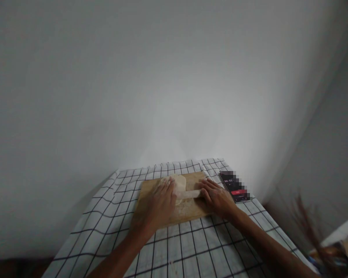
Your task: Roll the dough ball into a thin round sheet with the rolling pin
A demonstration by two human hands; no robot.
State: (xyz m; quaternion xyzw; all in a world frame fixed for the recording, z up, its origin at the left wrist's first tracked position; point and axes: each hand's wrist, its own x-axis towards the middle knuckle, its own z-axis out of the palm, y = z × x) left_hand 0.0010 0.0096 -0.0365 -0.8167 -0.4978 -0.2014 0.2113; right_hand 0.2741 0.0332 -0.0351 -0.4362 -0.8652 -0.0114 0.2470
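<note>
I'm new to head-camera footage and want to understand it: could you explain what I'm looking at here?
There is no machine here: a person works with two bare hands. The single picture comes from a camera on their head, looking forward and down, so both forearms reach in from the bottom.

A checked cloth covers the surface. On it lie a wooden board and, to its right, a phone with its screen lit. Pale dough lies on the board.

The left hand lies over the dough, hiding part of it. The right hand is at the right end of a rolling pin; how firmly it grips is unclear.
</note>
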